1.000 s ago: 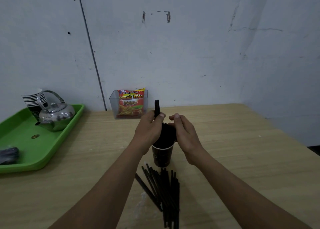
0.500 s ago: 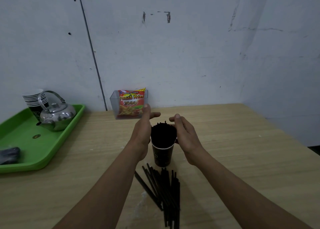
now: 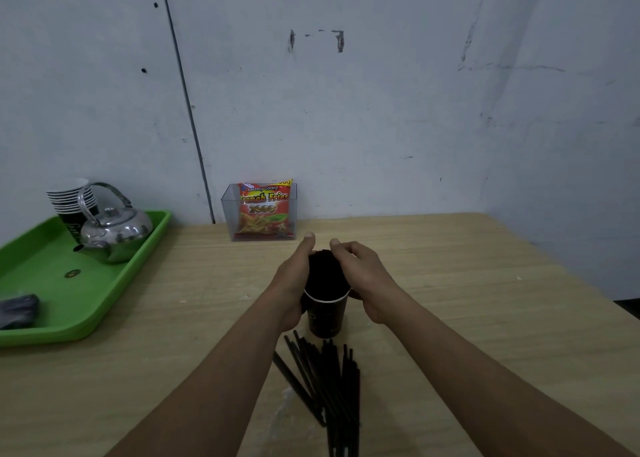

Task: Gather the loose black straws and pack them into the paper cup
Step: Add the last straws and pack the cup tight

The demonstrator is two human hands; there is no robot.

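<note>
Tabletop (image 3: 485, 300) cup's (image 3: 327, 318) straws (image 3: 323, 276): half hidden in left hand (image 3: 294, 276), right hand (image 3: 363, 273).

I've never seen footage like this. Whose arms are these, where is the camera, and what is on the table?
There is no machine here: a person wears a camera on the head, so the picture looks down their own arms. The left hand presses the side of a bundle of black straws standing in a paper cup; its fingers are hidden. The right hand curls over the bundle's top. More loose straws lie on the table nearer the person. At the left a green tray carries a kettle and stacked cups. By the wall a snack bag stands in a clear box.
</note>
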